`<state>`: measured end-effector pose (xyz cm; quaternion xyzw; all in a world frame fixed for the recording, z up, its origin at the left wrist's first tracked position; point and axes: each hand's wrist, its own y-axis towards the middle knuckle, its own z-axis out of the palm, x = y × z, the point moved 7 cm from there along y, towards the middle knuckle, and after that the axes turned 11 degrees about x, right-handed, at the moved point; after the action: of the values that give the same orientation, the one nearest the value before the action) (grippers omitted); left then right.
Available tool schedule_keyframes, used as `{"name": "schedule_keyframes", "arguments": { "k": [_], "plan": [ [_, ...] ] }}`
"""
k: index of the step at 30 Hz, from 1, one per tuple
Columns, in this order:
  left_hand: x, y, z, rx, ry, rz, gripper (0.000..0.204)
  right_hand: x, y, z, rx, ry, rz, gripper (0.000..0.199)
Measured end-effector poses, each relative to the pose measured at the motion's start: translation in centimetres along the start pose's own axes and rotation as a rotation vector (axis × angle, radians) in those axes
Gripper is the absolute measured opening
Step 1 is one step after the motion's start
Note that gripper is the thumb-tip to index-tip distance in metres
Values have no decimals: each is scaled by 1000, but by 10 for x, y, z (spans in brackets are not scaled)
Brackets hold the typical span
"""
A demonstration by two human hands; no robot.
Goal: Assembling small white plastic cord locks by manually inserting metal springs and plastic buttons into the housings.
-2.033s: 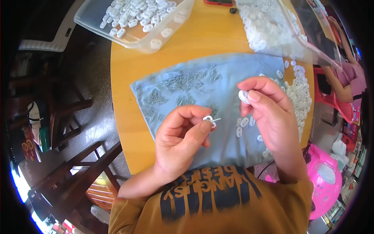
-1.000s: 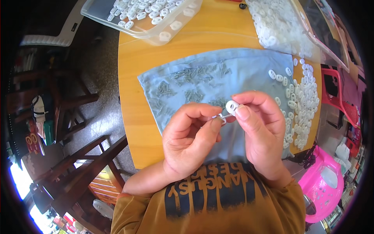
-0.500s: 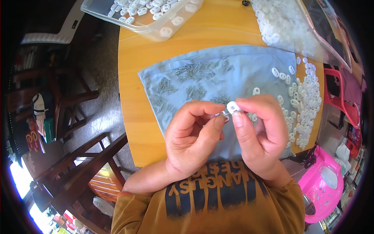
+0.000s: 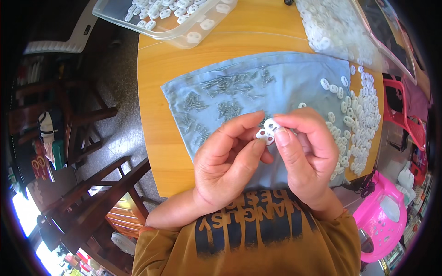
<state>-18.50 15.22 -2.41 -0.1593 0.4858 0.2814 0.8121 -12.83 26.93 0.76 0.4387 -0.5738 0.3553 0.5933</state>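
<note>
Fingers of left hand [image 4: 228, 158] and right hand [image 4: 309, 158] are pinching touching, seemingly unjoined white cord-lock parts [image 4: 271, 124]; coil springs [image 4: 225, 85] are lying unused near the cloth's [image 4: 304, 76] far-left corner.

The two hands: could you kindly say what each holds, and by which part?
The left hand pinches the lower white piece by its lower-left edge; the right hand pinches the upper white piece by its right edge.

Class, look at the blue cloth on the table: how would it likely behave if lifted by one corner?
The blue cloth would probably flop, since soft wrinkles run across it. The small coiled springs scattered on it would likely slide together. The white two-holed pieces near its right edge would probably slip too, looking smooth and loose.
</note>
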Motion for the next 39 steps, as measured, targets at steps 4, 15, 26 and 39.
{"name": "schedule_keyframes", "arguments": {
  "k": [4, 15, 26, 39],
  "plan": [
    [-2, 1, 2, 43, 97, -25, 42, 8, 2, 1, 65, -196, -107, 18],
    [-3, 0, 0, 88, 12, -3, 40, 5, 2, 0, 102, -49, -148, 22],
    [-5, -1, 0, -1, 191, 6, 40, 17, 4, 3, 143, -269, -250, 25],
    [0, 1, 4, 111, -194, -68, 41, 11, 8, 2, 287, -174, -245, 32]
  ]
}}
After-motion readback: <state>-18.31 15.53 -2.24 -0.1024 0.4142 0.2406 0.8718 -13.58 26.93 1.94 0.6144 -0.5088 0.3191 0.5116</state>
